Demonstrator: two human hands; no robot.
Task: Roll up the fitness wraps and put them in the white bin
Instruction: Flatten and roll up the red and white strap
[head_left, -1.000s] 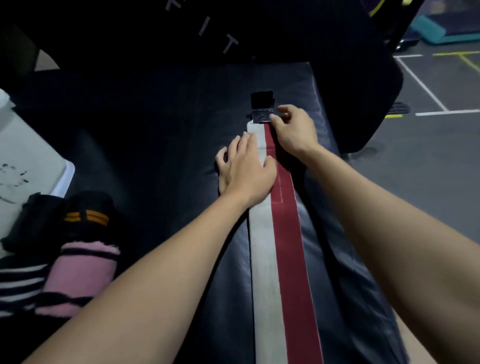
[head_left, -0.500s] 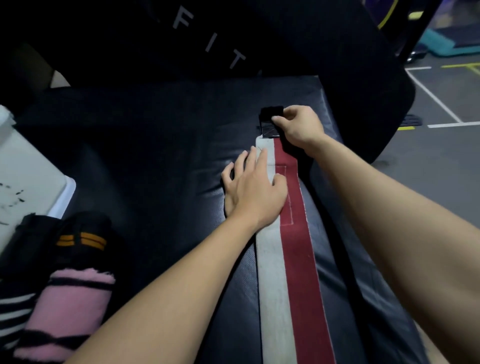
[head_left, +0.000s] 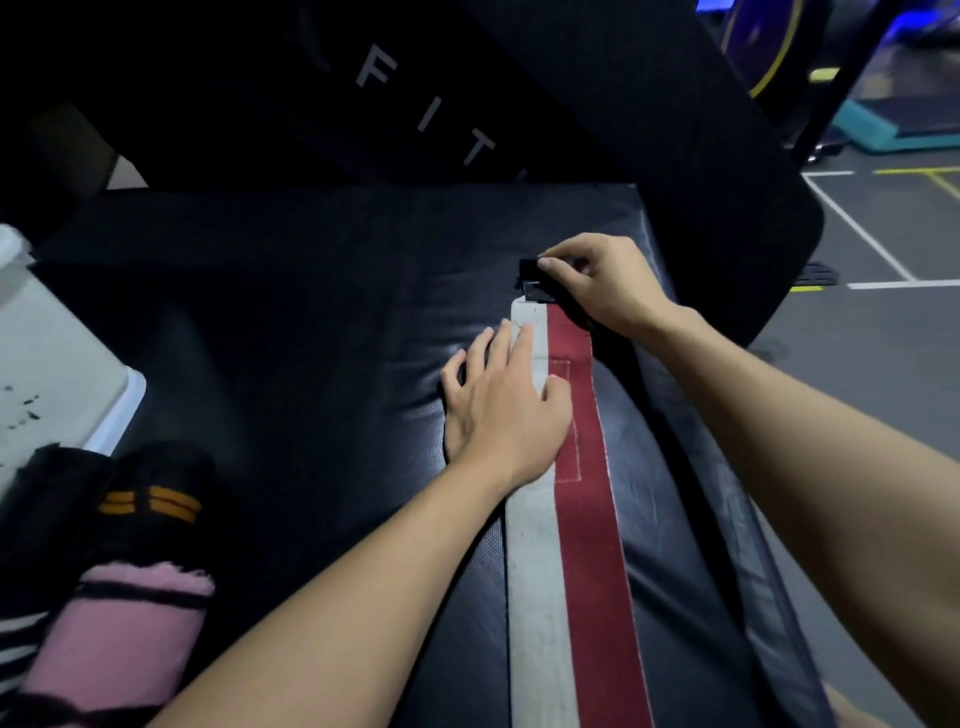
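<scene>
Bare forearms and hands (head_left: 506, 410), no sleeves

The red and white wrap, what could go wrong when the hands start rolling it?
1. The right hand pinches only the black tab at the wrap's far end; it might slip and the roll start loose.
2. The left hand presses mostly the white half, so the wrap could roll crooked.
3. The wrap lies near the pad's right edge and might slide off.

Dim, murky, wide-angle edge distortion
</scene>
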